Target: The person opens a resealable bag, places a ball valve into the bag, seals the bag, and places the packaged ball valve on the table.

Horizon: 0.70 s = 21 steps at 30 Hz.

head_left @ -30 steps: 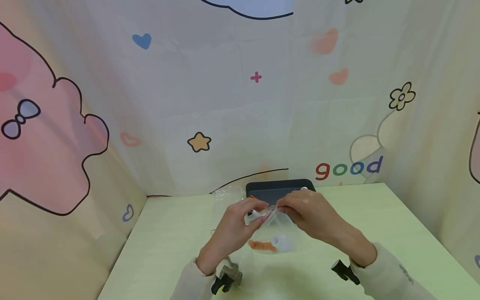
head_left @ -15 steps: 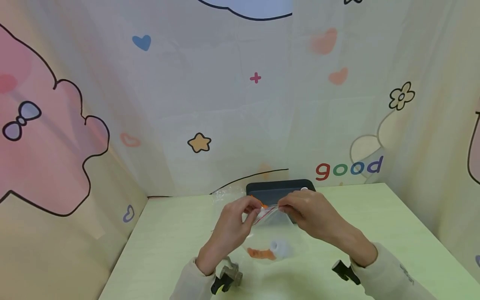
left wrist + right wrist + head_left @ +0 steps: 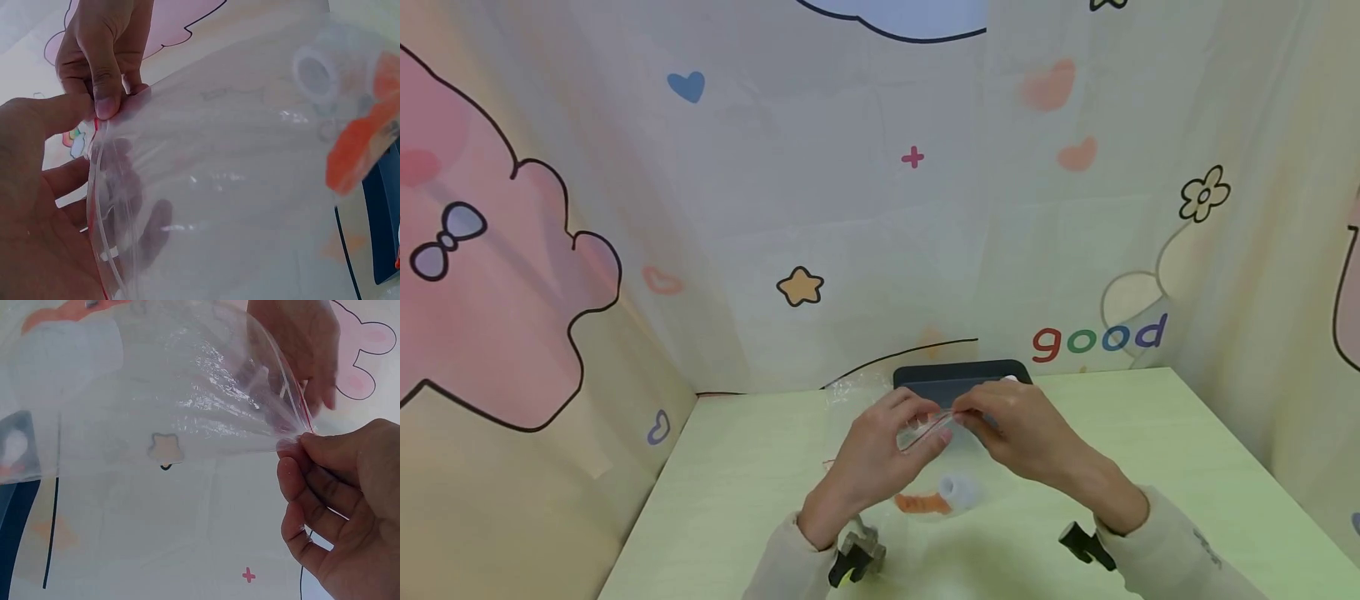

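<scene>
In the head view my right hand (image 3: 1030, 429) pinches one end of the mouth of a clear zip-lock bag (image 3: 219, 187) between thumb and fingers. A red line runs along the bag's seal. My left hand (image 3: 880, 446) is at the other side of the mouth, its thumb and fingers spread apart with the bag's edge between them. Through the plastic in the left wrist view, some left fingers show behind the film. Inside the hanging bag are an orange piece (image 3: 353, 156) and a white hollow cylinder (image 3: 314, 75).
A dark tray (image 3: 955, 372) stands at the back of the pale table (image 3: 737, 483), partly hidden by my hands. Left of it lies another clear plastic sheet or bag (image 3: 850, 417). A printed curtain (image 3: 850, 208) hangs behind the table.
My left thumb and fingers have come apart from their pinch on the bag's edge and moved slightly right. The right hand keeps its pinch almost in place. The bag's contents hang lower than a second ago.
</scene>
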### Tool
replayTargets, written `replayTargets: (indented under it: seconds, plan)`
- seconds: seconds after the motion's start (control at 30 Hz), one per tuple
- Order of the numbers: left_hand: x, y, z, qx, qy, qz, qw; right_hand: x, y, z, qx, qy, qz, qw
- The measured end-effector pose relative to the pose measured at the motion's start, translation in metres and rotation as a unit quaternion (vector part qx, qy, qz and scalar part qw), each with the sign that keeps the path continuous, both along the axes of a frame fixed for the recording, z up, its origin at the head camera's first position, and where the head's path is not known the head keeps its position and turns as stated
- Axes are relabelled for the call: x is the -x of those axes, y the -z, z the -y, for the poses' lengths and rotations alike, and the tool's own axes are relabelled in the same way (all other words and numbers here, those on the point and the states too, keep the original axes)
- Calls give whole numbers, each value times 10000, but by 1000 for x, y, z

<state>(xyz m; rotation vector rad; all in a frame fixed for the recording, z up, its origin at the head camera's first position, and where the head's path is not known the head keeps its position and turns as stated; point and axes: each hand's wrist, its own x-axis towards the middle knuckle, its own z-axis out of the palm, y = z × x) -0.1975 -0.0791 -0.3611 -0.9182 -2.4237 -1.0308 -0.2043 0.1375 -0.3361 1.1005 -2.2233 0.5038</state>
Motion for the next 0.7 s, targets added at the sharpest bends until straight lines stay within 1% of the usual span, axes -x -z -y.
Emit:
replayTargets:
  seconds: [0.1,0.23,0.47,0.57,0.7]
  plan:
    - [1,-1,-3,67,38,-115,9999,-1,0,2,-56,32,66,10000]
    - [2,-2,-6,-57,73,-200,9998,-2,1,4,-73,82,99,9999]
    - [3,0,-9,-265,188,-273,9991,-2,2,7,42,64,-9,10000]
    - [2,0,-10,-327,199,-254,9989,-2,3,8,87,75,-48,9999]
    - [2,0,-11,-386,152,-325,9986,-1,4,9,164,51,-166,9997]
